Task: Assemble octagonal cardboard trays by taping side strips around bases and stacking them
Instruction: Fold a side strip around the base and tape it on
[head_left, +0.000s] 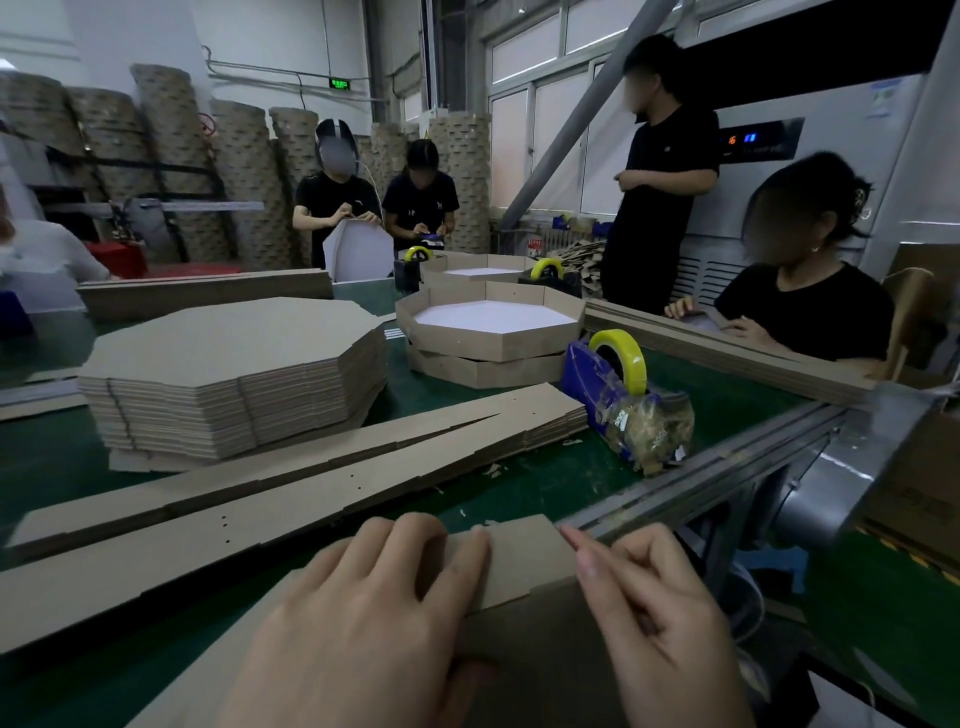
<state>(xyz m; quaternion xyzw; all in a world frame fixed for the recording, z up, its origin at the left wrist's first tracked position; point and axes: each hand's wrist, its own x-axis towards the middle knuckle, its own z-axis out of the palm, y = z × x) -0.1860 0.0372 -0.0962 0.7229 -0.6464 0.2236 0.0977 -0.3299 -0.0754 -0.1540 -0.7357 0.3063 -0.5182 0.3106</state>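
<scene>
On dispenser (584, 371), lettering (618, 417) (perhaps blurred)

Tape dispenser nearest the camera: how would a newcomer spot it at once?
On the green belt, look along its right rail. The tape dispenser sits there, right of the stacked trays. Only this one has crumpled scraps stuck on its blue body.

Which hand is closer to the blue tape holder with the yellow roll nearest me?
Right. The right hand sits at the near table edge, almost in line with the tape holder. The left hand presses the cardboard strip, farther to the left.
</scene>
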